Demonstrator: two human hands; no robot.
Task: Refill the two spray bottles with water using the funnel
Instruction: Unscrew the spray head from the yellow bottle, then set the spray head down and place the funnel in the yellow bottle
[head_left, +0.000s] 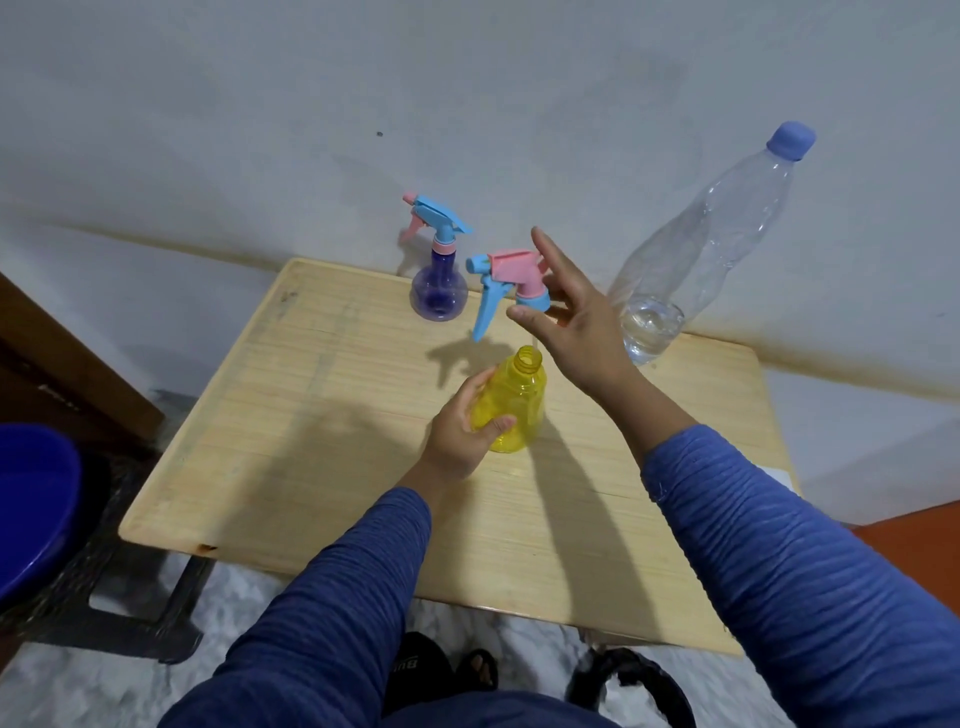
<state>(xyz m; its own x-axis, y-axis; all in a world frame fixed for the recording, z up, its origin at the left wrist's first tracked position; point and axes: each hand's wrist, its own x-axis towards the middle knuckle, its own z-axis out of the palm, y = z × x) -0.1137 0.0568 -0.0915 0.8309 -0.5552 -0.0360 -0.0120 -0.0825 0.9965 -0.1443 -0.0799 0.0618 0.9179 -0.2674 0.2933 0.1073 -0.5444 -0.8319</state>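
Observation:
A yellow spray bottle (514, 402) stands on the wooden table (322, 415) with its neck uncapped, and my left hand (462, 434) grips its body. Just above the neck, my right hand (571, 327) holds the pink and blue spray head (506, 283) lifted off it; a thin tube hangs toward the opening. A purple spray bottle (439, 291) with its blue and pink head on stands at the table's far edge. A large clear water bottle (701, 249) with a blue cap stands at the far right, with a little water at its bottom. No funnel is in view.
The table stands against a pale wall (467, 104). A blue tub (31, 499) sits at the left on a dark stand. Sandalled feet (467, 670) show below the table's near edge. A brown door edge (62, 374) is at the left.

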